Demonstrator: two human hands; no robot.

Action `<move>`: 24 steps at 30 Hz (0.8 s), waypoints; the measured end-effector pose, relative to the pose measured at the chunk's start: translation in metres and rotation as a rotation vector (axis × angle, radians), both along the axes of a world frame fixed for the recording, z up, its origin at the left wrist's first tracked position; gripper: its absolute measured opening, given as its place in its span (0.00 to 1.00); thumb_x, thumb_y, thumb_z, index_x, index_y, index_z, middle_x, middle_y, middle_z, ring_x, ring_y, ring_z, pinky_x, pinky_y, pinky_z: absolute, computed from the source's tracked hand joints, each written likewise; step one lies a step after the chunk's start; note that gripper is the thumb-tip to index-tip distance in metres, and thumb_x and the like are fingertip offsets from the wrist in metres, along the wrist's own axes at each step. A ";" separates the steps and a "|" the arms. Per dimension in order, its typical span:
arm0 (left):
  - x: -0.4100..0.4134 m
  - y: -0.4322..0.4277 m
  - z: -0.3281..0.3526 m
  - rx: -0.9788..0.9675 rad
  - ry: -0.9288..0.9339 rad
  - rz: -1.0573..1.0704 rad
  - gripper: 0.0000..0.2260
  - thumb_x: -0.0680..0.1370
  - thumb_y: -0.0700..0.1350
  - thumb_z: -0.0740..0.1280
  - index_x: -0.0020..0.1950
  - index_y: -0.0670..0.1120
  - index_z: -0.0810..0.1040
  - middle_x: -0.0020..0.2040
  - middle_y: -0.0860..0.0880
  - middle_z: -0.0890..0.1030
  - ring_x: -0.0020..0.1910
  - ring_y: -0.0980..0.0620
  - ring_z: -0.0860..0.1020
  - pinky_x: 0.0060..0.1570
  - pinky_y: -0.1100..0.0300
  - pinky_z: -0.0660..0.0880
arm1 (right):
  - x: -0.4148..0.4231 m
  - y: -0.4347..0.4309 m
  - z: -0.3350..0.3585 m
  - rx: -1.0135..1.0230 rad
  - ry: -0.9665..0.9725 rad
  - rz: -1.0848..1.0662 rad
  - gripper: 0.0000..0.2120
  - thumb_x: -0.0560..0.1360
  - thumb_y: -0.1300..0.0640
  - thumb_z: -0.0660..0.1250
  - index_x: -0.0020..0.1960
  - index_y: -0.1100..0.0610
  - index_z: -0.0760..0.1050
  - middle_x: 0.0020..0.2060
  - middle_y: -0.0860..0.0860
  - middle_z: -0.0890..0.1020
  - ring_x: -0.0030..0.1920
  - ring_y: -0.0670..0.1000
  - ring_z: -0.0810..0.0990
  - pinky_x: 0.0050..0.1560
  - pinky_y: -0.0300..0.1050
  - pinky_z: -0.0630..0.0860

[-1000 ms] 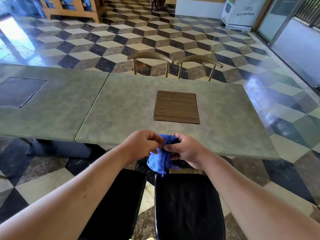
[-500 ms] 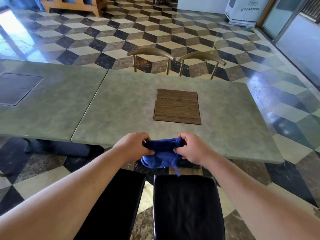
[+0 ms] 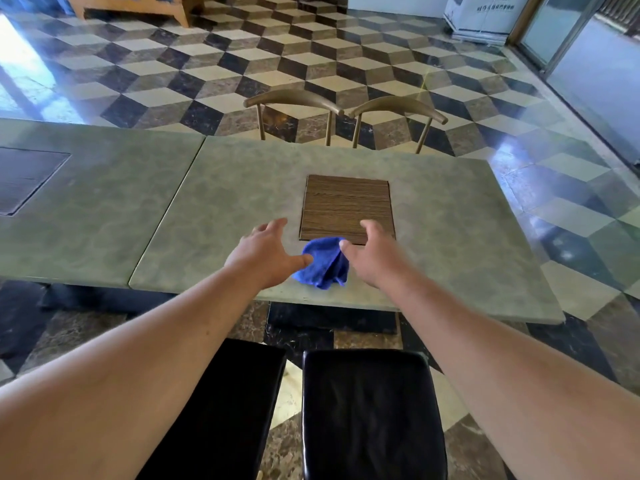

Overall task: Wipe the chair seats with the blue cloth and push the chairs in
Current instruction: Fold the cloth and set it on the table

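The blue cloth [image 3: 323, 263], bunched between both hands half a second ago, now lies crumpled on the grey surface [image 3: 214, 216] near its front edge, touching the wooden inset's [image 3: 347, 207] corner. The left hand [image 3: 266, 252] and right hand [image 3: 375, 258] flank it, fingers spread and gripping nothing. That frees them, probably to push in the two black chair seats [image 3: 372, 414] below.

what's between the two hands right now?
The blue cloth, bunched on the green table at the near edge of the wooden panel. Left hand and right hand are both open. Head view.
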State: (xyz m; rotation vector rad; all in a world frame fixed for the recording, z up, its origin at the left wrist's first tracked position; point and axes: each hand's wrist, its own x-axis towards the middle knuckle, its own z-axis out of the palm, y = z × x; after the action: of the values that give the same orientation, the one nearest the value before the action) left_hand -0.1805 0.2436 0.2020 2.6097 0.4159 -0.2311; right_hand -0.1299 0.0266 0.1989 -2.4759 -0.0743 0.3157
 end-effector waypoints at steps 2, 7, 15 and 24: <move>-0.011 -0.001 -0.005 0.037 0.039 -0.058 0.42 0.72 0.67 0.73 0.82 0.57 0.61 0.78 0.47 0.70 0.73 0.43 0.72 0.64 0.47 0.73 | -0.012 -0.002 -0.006 -0.036 0.009 0.077 0.33 0.78 0.40 0.68 0.78 0.49 0.64 0.73 0.55 0.73 0.70 0.58 0.73 0.66 0.54 0.72; -0.042 0.004 -0.016 0.062 0.057 -0.106 0.36 0.74 0.63 0.72 0.79 0.56 0.66 0.75 0.49 0.75 0.70 0.45 0.75 0.61 0.49 0.75 | -0.044 -0.006 -0.020 -0.174 -0.033 0.242 0.35 0.76 0.41 0.70 0.79 0.50 0.64 0.72 0.51 0.74 0.71 0.56 0.71 0.66 0.54 0.73; -0.083 0.025 -0.012 0.068 0.040 -0.168 0.40 0.73 0.63 0.73 0.82 0.56 0.62 0.78 0.50 0.70 0.76 0.45 0.68 0.69 0.45 0.73 | -0.103 0.009 -0.003 -0.281 -0.114 0.310 0.43 0.74 0.35 0.70 0.81 0.50 0.57 0.77 0.49 0.67 0.76 0.55 0.65 0.71 0.54 0.69; -0.149 0.044 0.002 0.081 0.005 -0.177 0.40 0.73 0.64 0.73 0.82 0.57 0.61 0.80 0.52 0.68 0.77 0.46 0.67 0.69 0.45 0.73 | -0.170 0.031 0.011 -0.293 -0.183 0.327 0.44 0.74 0.34 0.69 0.82 0.50 0.55 0.79 0.51 0.63 0.79 0.56 0.60 0.77 0.56 0.62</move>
State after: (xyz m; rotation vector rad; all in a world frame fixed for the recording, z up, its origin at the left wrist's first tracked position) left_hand -0.3295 0.2876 0.2044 2.7278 0.1996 -0.2851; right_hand -0.2995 0.0571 0.2101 -2.7769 -0.5495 0.2497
